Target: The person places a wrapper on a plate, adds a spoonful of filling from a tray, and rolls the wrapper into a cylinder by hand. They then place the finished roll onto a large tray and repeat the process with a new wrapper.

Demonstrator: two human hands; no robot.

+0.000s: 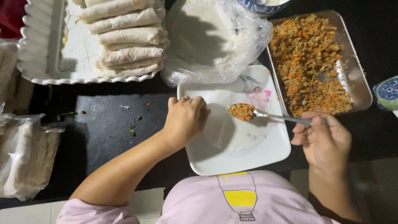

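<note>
On white plate (265,153): wrapper (236,132); metal tray (360,79) holds filling (311,62).

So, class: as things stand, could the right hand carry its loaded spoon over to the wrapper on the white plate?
Probably yes. The right hand holds the spoon with its filling above the wrapper on the white plate. The left hand rests at the wrapper's left edge, leaving the middle free.

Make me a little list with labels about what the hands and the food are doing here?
left hand: rests on the thin round wrapper
right hand: holds a spoon
spoon load: a heap of orange-brown filling above the wrapper
white square plate: under the wrapper
metal tray: holds more filling, to the right
finished rolls: stacked on a white tray, top left
spare wrappers: in clear plastic, top middle
</note>
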